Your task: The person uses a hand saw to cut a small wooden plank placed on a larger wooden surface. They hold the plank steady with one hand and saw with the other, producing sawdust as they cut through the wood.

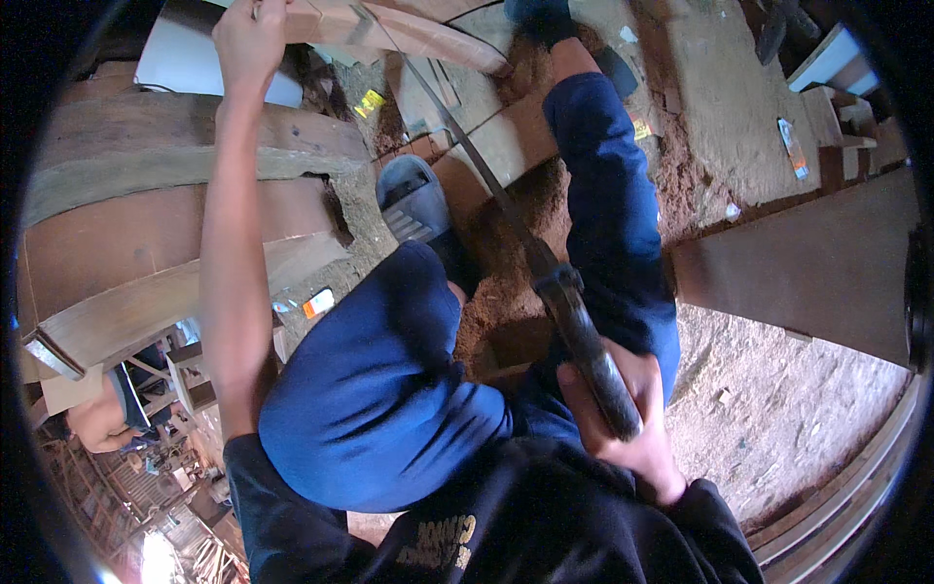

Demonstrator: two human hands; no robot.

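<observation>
At the top left, my left hand [251, 44] is closed on the left end of a curved, pale wooden piece [428, 37]. My right hand [628, 409] is wrapped round the thick, dark cylindrical handle of a long tool [486, 175], low and right of the middle. A dark collar joins the handle to a narrow blade, which slants up and left and crosses the wooden piece near my left hand. The blade looks edge-on, so its kind is unclear. Its far tip is hard to make out against the wood.
Thick curved timbers [185, 219] lie stacked at the left. My sandalled foot [413, 200] rests amid reddish sawdust [506, 302]. A broad wooden board [808, 268] stands at the right, above long slats [846, 496]. Another person [102, 419] is at the lower left.
</observation>
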